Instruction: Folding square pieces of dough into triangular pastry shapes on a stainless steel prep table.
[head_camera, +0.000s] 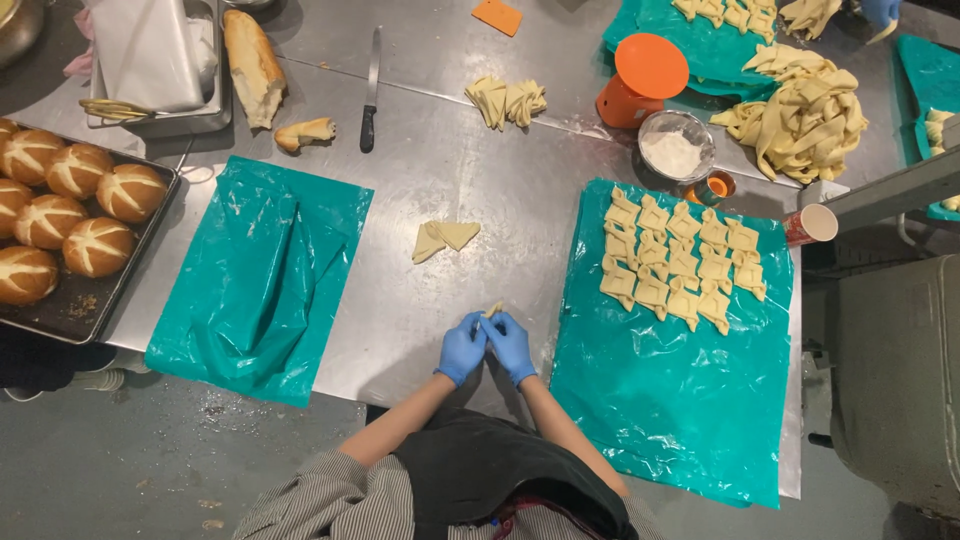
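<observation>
Blue-gloved left hand (462, 347), right hand (510, 345); dough piece (493, 310) apparently pale yellow.

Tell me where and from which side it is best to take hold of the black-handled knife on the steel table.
Grip the knife by its black handle, the end nearest the person, probably coming from that near side. It lies flat with the blade pointing away, and bare table surrounds the handle. The bread piece lies apart, to its left.

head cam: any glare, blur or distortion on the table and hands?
Head view: soft glare patches on the steel table and sheen on the teal sheet; the gloved left hand and right hand are sharp, the dough piece between them tiny; table edges bow slightly; floor corners darker.
</observation>
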